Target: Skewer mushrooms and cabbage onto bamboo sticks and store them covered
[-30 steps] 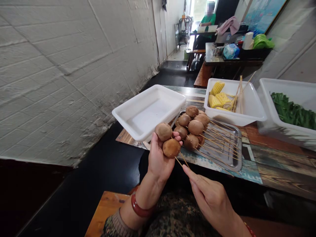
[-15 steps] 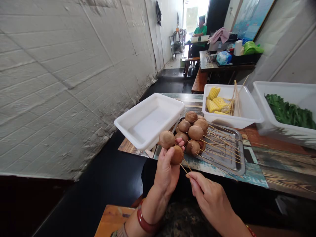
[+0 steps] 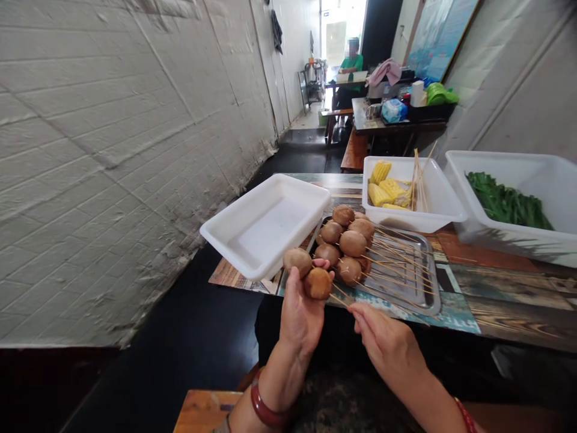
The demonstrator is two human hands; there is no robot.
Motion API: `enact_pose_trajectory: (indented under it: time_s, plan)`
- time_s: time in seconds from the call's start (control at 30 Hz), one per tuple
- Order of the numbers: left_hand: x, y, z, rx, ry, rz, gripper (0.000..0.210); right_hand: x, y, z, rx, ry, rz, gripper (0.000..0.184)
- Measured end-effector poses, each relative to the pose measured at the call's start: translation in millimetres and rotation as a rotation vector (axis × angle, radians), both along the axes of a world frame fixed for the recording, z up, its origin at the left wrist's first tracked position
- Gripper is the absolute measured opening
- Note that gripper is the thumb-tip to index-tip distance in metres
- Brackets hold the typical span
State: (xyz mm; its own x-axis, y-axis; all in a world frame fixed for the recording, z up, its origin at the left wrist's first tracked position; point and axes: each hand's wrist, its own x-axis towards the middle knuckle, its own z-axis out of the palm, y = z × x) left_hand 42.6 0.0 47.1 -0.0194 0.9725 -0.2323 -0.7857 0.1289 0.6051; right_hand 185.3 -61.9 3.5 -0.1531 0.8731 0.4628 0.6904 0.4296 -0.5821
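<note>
My left hand [image 3: 303, 313] cups two round brown mushrooms from below, its fingers wrapped behind them. One mushroom [image 3: 297, 262] is farther out by the fingertips; the other, more orange mushroom [image 3: 318, 284] sits nearer the palm. Thin wooden skewers [image 3: 341, 297] run from the nearer mushroom to my right hand [image 3: 383, 337], which pinches their ends; they look like two. Just beyond my hands, several skewered mushrooms [image 3: 353, 243] lie piled on the left side of a metal tray [image 3: 433, 288], their bare sticks pointing right.
A white plastic tub [image 3: 265, 225] stands left of the tray. Behind it, another white tub [image 3: 444, 219] holds corn pieces [image 3: 392, 191] and upright skewers. Farther right, a larger tub [image 3: 505, 234] contains green leaves [image 3: 509, 201]. A person in green [image 3: 351, 63] sits far back.
My right hand has shifted slightly up and right along the skewers. The mushrooms in my left hand have tilted a little. The whole view has turned slightly.
</note>
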Motion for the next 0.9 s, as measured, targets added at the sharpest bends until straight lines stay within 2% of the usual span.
enact_pose_trajectory:
  time_s: [0.07,0.1,0.3,0.43,0.6,0.9]
  plan:
    - [-1,3,3.6,-0.017,-0.039,0.020,0.039,1,3,0.1,0.046,-0.028,-0.007,0.029]
    - [-1,5,4.6,-0.028,-0.051,0.032,0.040,1,3,0.9,0.016,-0.022,0.008,0.029]
    - [0,7,3.9,-0.089,-0.063,0.028,0.045,-5,-6,6.8,-0.492,0.185,0.181,0.034]
    - [3,4,3.5,-0.082,-0.058,0.024,0.046,-11,-12,5.2,-0.637,0.364,0.168,0.038]
    - [9,2,0.8,-0.046,-0.012,0.066,0.045,-19,-13,2.3,-0.634,0.448,0.130,0.042]
    - [7,-2,-6.1,0.062,0.132,0.061,0.043,-20,-9,4.2,-0.514,0.378,0.139,0.039]
